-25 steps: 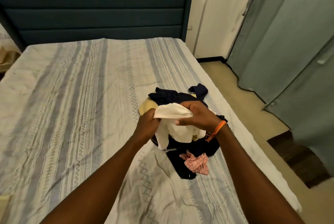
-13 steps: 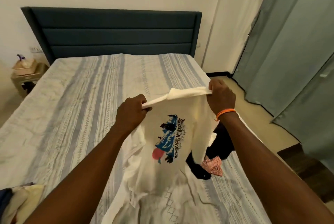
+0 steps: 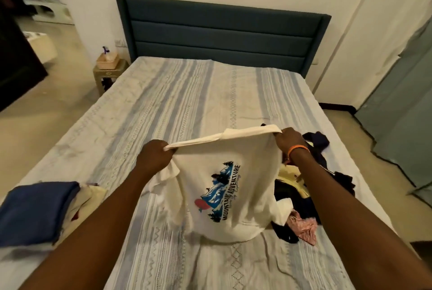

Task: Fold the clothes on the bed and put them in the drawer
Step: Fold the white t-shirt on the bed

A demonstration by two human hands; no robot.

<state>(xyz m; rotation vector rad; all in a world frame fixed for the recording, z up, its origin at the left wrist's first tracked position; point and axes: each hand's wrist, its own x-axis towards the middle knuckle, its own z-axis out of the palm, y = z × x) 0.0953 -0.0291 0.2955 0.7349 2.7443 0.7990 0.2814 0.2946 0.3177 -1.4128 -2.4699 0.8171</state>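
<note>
Folded blue garment [image 3: 35,210] on the bed [image 3: 163,102], near its left edge. Left hand [image 3: 155,157] and right hand [image 3: 288,141] each grip a top corner of a cream printed T-shirt [image 3: 224,186], stretched out above the bed, hem touching the cover. Loose pile of dark clothes [image 3: 301,198] lies right of the shirt.

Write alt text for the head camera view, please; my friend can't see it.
Two hands, left hand and right hand, hold up a cream T-shirt printed "Mountain Adventure" over a striped bed. Unfolded clothes lie right; a blue folded stack sits left.
</note>
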